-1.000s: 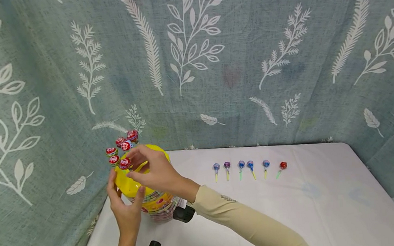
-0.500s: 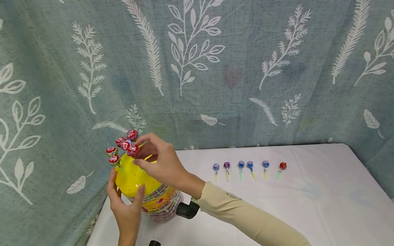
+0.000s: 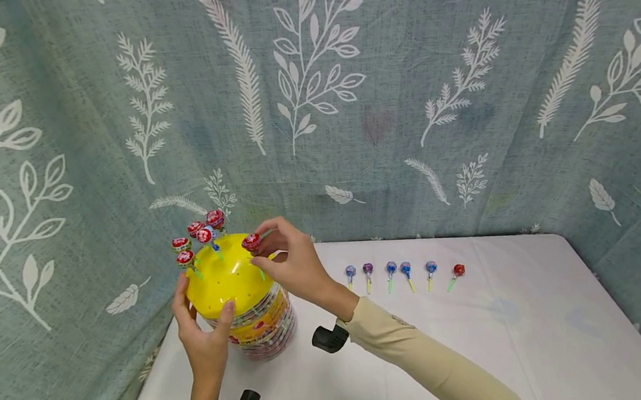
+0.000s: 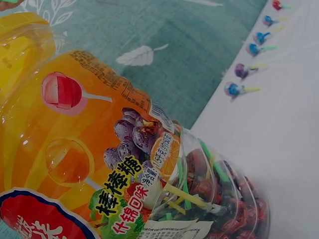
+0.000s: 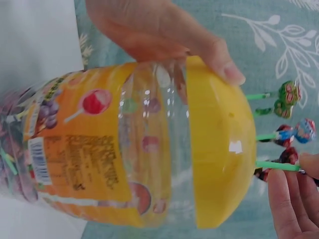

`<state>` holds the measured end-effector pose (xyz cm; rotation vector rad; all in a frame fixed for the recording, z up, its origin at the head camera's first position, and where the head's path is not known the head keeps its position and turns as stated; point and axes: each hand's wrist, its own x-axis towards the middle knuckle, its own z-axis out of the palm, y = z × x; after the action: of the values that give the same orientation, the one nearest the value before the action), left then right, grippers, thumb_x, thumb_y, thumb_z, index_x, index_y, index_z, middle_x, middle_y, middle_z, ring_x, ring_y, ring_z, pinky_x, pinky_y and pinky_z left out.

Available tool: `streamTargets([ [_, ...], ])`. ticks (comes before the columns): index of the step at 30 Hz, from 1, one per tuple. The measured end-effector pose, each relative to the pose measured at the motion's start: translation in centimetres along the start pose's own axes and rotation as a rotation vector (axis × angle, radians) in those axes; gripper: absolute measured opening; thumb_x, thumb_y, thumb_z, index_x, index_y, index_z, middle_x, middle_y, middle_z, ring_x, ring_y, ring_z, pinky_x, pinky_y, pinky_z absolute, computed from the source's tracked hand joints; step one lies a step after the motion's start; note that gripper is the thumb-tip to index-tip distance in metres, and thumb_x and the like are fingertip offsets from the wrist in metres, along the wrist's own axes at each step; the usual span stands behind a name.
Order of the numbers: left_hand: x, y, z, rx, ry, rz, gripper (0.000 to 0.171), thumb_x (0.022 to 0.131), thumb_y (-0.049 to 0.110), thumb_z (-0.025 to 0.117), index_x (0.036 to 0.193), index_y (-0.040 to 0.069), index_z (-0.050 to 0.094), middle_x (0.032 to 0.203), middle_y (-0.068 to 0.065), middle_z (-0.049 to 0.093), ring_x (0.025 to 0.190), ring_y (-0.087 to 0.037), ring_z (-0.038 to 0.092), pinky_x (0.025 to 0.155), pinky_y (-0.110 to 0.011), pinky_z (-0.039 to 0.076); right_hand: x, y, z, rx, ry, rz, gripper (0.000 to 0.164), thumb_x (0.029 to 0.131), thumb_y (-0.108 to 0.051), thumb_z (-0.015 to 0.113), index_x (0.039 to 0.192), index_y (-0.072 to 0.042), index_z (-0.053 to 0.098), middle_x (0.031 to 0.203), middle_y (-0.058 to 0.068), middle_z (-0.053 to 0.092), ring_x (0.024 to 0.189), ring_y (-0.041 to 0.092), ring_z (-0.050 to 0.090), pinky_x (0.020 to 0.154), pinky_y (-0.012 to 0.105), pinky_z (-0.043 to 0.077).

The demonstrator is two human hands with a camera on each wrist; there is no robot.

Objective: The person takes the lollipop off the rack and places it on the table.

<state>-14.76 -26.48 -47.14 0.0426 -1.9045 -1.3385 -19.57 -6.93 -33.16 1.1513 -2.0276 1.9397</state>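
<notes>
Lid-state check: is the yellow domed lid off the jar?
No, the yellow domed lid sits atop the clear candy jar, lollipops sticking up from it.

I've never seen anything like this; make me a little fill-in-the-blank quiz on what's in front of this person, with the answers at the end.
1. The lid on top of the candy jar is coloured ____.
2. A held lollipop is pinched in the person's ____ hand.
3. The number of row lollipops lying on the white table is ____.
4. The row's end lollipop, farthest from the jar, has a ____ wrapper.

Missing words: yellow; right; six; red.
</notes>
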Motion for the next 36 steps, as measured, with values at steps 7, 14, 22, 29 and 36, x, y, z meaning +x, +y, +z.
streamTargets([
  [7, 0.0, 0.9, -0.1, -0.001, -0.002, -0.003, 0.082, 0.078, 0.011, 0.068, 0.149, 0.017, 0.026, 0.15, 0.004, 0.029, 0.135, -0.017, 0.028, 0.11, -0.034, 0.022, -0.6, 0.9, -0.9, 0.028, 0.016, 0.028, 0.036, 0.083, 0.009, 0.064, 0.115, 0.007, 0.049, 0.095, 0.027, 0.064, 0.083, 0.037, 0.062, 0.07, 0.04, 0.054],
  [14, -0.1, 3.8, 0.0, -0.006, 0.005, -0.002, 0.079, 0.079, 0.009, 0.065, 0.147, 0.005, 0.025, 0.15, -0.008, 0.03, 0.134, -0.017, 0.03, 0.109, -0.032, 0.022, -1.3, 1.5, -1.5, 0.041, 0.034, 0.071, 0.037, 0.082, 0.009, 0.064, 0.116, 0.009, 0.049, 0.094, 0.028, 0.063, 0.084, 0.039, 0.062, 0.07, 0.041, 0.054],
  [22, -0.1, 4.0, -0.1, -0.012, 0.006, 0.005, 0.079, 0.079, 0.009, 0.065, 0.147, 0.005, 0.026, 0.15, -0.008, 0.03, 0.133, -0.017, 0.03, 0.108, -0.03, 0.021, -2.4, 2.3, -2.1, 0.036, 0.049, 0.112, 0.037, 0.083, 0.009, 0.064, 0.116, 0.011, 0.049, 0.094, 0.03, 0.063, 0.084, 0.041, 0.062, 0.066, 0.023, 0.053],
  [29, 0.1, 0.5, -0.3, 0.0, 0.0, 0.003, 0.084, 0.078, 0.011, 0.069, 0.149, 0.018, 0.025, 0.15, 0.004, 0.029, 0.135, -0.017, 0.028, 0.107, -0.028, 0.022, -3.3, 3.4, -2.4, 0.032, 0.08, 0.139, 0.036, 0.081, 0.01, 0.065, 0.113, 0.01, 0.05, 0.092, 0.03, 0.064, 0.082, 0.042, 0.062, 0.064, 0.026, 0.054],
  [36, 0.1, 0.1, -0.4, -0.007, -0.006, 0.023, 0.084, 0.077, 0.012, 0.07, 0.148, 0.02, 0.027, 0.151, 0.004, 0.029, 0.136, -0.018, 0.027, 0.109, -0.033, 0.022, -4.7, 4.7, -3.0, 0.009, 0.109, 0.211, 0.037, 0.079, 0.011, 0.067, 0.113, 0.01, 0.05, 0.091, 0.03, 0.064, 0.081, 0.042, 0.062, 0.063, 0.023, 0.053],
])
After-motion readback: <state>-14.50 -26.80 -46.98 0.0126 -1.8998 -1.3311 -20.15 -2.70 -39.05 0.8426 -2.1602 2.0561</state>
